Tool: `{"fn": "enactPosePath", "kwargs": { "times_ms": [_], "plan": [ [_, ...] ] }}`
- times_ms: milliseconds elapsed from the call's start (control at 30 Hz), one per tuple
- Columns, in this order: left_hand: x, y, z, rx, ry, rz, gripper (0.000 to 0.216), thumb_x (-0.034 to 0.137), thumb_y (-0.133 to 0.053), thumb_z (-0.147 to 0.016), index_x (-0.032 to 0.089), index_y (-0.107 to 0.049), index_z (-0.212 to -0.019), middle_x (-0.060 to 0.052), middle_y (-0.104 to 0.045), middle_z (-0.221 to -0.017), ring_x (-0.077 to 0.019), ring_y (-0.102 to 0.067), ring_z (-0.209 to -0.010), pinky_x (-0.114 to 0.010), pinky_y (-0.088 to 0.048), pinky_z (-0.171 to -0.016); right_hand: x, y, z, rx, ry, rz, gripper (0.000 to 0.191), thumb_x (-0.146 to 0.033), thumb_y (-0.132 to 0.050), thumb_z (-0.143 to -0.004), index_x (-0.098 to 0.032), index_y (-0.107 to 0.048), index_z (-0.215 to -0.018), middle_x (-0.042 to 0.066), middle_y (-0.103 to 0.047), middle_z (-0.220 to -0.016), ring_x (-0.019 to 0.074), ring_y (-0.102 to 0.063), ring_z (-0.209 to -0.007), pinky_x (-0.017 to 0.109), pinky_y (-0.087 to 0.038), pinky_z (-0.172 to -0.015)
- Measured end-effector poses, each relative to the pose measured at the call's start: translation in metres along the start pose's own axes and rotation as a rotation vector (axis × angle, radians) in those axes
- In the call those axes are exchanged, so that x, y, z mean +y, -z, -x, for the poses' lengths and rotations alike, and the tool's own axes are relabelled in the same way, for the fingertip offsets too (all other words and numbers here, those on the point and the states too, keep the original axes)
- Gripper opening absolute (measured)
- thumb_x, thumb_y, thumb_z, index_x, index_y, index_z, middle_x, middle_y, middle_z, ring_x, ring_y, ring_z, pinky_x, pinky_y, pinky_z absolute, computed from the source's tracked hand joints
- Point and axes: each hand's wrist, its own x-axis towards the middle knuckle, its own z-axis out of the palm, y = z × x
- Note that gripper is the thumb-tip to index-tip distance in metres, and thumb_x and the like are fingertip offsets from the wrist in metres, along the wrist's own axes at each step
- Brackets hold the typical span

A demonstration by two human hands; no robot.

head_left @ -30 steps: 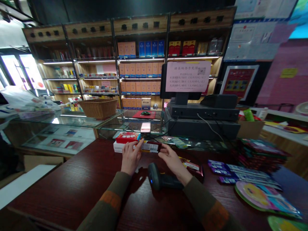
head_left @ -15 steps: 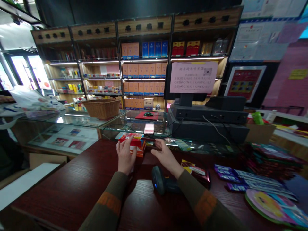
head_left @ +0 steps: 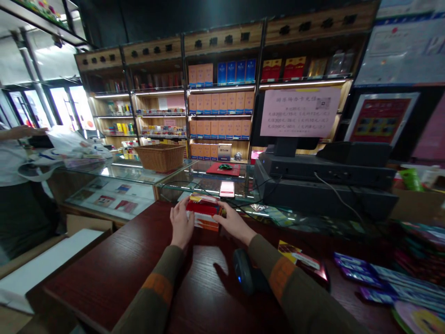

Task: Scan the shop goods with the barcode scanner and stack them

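Observation:
A small stack of red and orange-white snack boxes (head_left: 206, 221) stands at the far edge of the dark wooden counter. On its top lies a thin red and yellow packet (head_left: 201, 198). My left hand (head_left: 181, 223) clasps the left side of the stack, its fingers on the upper edge and the thumb at the front. From the right, my right hand (head_left: 235, 223) grips the other side, thumb in front and fingers near the top corner. A dark barcode scanner (head_left: 244, 271) lies below my right forearm. Behind the stack, a phone (head_left: 227, 189) with a lit screen rests on glass.
A register with a pink sign (head_left: 299, 112) stands at the back right. Packaged sweets (head_left: 358, 269) and a red-yellow packet (head_left: 306, 262) lie on the counter's right. A wicker basket (head_left: 162, 158) sits on the glass case. Another person (head_left: 15, 185) stands at far left.
My right hand has come left from holding a thin dark item beside the stack onto the stack's right side. My left hand now holds its left side. A person has appeared at left.

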Motion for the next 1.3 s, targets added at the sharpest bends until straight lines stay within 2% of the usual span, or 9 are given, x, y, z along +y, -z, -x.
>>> {"fn": "enactPosePath", "kwargs": {
  "times_ms": [100,200,300,567,767,967,1133,1300],
  "plan": [
    [-0.007,0.000,-0.002,-0.016,0.015,-0.031,0.050,0.016,-0.046,-0.087,0.021,-0.050,-0.137,-0.013,-0.060,-0.136,-0.0275,-0.047,-0.135,-0.057,-0.028,-0.116,0.003,-0.006,-0.006,0.007,0.041,0.067,0.061,-0.030,-0.065,-0.081,-0.016,-0.053,-0.139,0.014,-0.057,-0.142,0.0265,-0.053,-0.131,0.043,-0.035,-0.114],
    [-0.010,0.000,-0.004,-0.044,0.025,-0.042,0.052,0.014,-0.046,-0.086,0.021,-0.050,-0.137,-0.013,-0.061,-0.135,-0.0277,-0.045,-0.138,-0.061,-0.026,-0.116,0.010,-0.011,-0.012,0.037,0.037,0.192,0.067,-0.036,-0.069,-0.080,-0.013,-0.052,-0.141,0.018,-0.037,-0.157,0.0302,-0.031,-0.147,0.047,-0.022,-0.122],
    [-0.013,0.000,-0.007,-0.097,0.038,-0.042,0.054,0.011,-0.044,-0.085,0.021,-0.048,-0.138,-0.013,-0.060,-0.138,-0.0285,-0.039,-0.142,-0.065,-0.022,-0.117,0.013,-0.013,-0.015,0.026,0.014,0.256,0.072,-0.042,-0.068,-0.082,-0.011,-0.050,-0.144,0.019,-0.026,-0.162,0.0315,-0.022,-0.151,0.048,-0.019,-0.122],
    [-0.018,-0.005,-0.010,-0.132,0.021,-0.077,0.051,0.011,-0.043,-0.086,0.022,-0.052,-0.135,-0.013,-0.055,-0.144,-0.0315,-0.033,-0.147,-0.071,-0.020,-0.116,0.009,-0.013,-0.015,0.002,-0.034,0.284,0.077,-0.049,-0.067,-0.083,-0.012,-0.047,-0.147,0.018,-0.023,-0.163,0.0329,-0.019,-0.152,0.048,-0.019,-0.122],
    [-0.017,-0.006,-0.008,-0.125,-0.012,-0.120,0.056,0.011,-0.044,-0.086,0.019,-0.048,-0.141,-0.015,-0.054,-0.145,-0.0311,-0.035,-0.145,-0.069,-0.023,-0.116,0.008,-0.013,-0.013,-0.005,-0.032,0.299,0.077,-0.046,-0.069,-0.082,-0.013,-0.046,-0.147,0.018,-0.023,-0.163,0.0337,-0.018,-0.152,0.048,-0.018,-0.123],
    [-0.015,-0.001,-0.008,-0.160,-0.078,-0.182,0.062,0.009,-0.045,-0.085,0.020,-0.043,-0.146,-0.014,-0.053,-0.147,-0.0303,-0.032,-0.147,-0.069,-0.017,-0.118,0.010,-0.013,-0.015,0.008,-0.030,0.308,0.078,-0.049,-0.070,-0.081,-0.013,-0.047,-0.147,0.018,-0.024,-0.163,0.0332,-0.019,-0.152,0.047,-0.018,-0.123],
    [-0.014,0.001,-0.009,-0.169,-0.121,-0.229,0.062,0.010,-0.044,-0.085,0.021,-0.043,-0.145,-0.013,-0.051,-0.149,-0.0322,-0.031,-0.147,-0.068,-0.018,-0.118,0.010,-0.013,-0.014,0.016,-0.031,0.275,0.078,-0.047,-0.072,-0.079,-0.016,-0.047,-0.147,0.016,-0.026,-0.163,0.0334,-0.019,-0.152,0.050,-0.019,-0.122],
    [-0.013,0.004,-0.008,-0.154,-0.110,-0.271,0.062,0.011,-0.044,-0.084,0.019,-0.042,-0.145,-0.014,-0.043,-0.155,-0.0326,-0.031,-0.148,-0.066,-0.021,-0.117,0.009,-0.009,-0.012,0.012,-0.014,0.272,0.079,-0.045,-0.071,-0.080,-0.013,-0.046,-0.147,0.017,-0.028,-0.162,0.0334,-0.020,-0.151,0.049,-0.019,-0.122]
  ]
}}
